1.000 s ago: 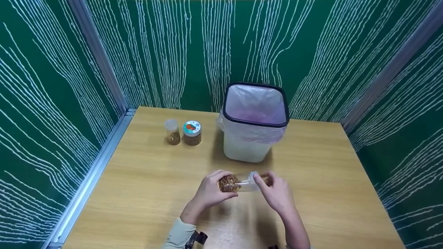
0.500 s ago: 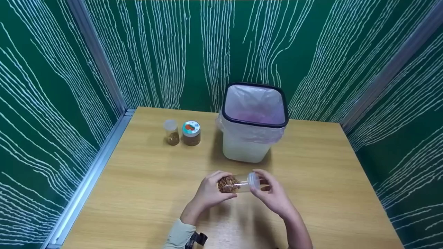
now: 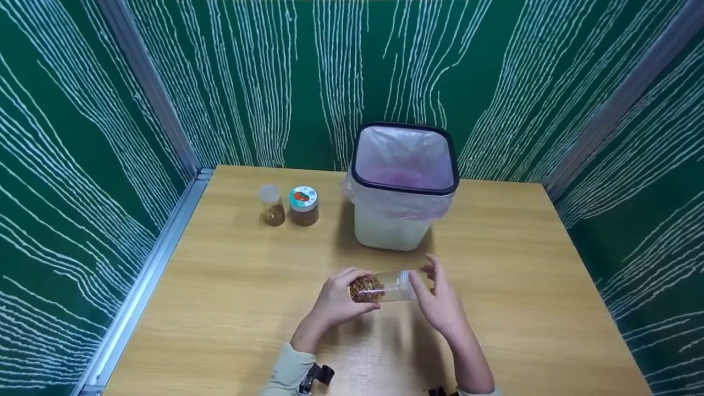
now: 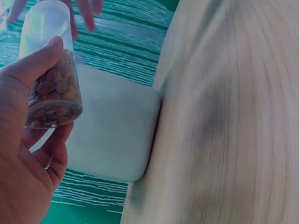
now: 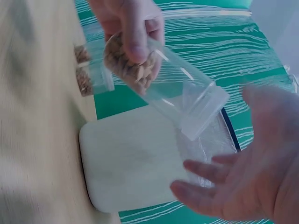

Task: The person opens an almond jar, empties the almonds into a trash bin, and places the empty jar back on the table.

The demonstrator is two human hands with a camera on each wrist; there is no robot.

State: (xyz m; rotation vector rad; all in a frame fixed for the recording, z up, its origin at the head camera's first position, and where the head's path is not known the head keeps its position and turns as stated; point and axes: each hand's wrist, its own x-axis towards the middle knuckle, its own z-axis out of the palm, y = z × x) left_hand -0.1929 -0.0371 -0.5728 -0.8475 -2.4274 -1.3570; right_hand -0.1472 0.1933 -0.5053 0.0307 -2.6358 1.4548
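A clear, lidded jar [image 3: 391, 287], part filled with brown nuts or beans, lies almost sideways above the table. My left hand [image 3: 334, 300] grips it round the filled end, thumb on one side and fingers on the other, as the left wrist view also shows. The whitish lid [image 5: 205, 113] is on the jar and points right. Beside it is my right hand [image 3: 444, 309], fingers spread and loosely bent. A gap shows between this hand and the lid in the right wrist view.
Behind the hands stands a white bin [image 3: 393, 228] with a black rim and a pinkish liner. At the back left are a slim clear jar [image 3: 273, 208] and a squat jar [image 3: 304, 208] with a printed lid. Green, white-streaked walls [image 3: 308, 82] surround the wooden table [image 3: 220, 308].
My right hand's fingers were round the lid half a second ago; they have now come away from it. The left hand keeps hold of the jar, and the head view has shifted slightly.
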